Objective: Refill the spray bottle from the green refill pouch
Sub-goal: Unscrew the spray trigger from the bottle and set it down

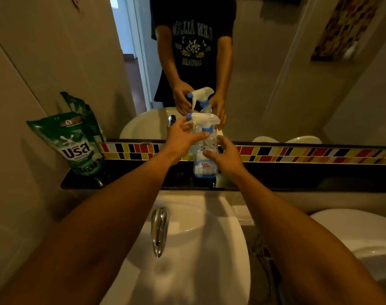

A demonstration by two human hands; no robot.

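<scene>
A clear spray bottle [205,166] with a white and blue trigger head stands upright on the black ledge [126,179] behind the sink. My left hand [183,139] reaches to the bottle's neck just below the trigger head, thumb and fingers spread around it. My right hand [225,155] curls against the bottle's right side at label height. The green refill pouch [77,144] leans upright against the wall at the ledge's left end, well clear of both hands.
A white sink [187,249] with a chrome tap [159,230] lies below the ledge. A mirror [275,73] above a strip of coloured tiles reflects me and the bottle. A white toilet [359,234] stands at the right.
</scene>
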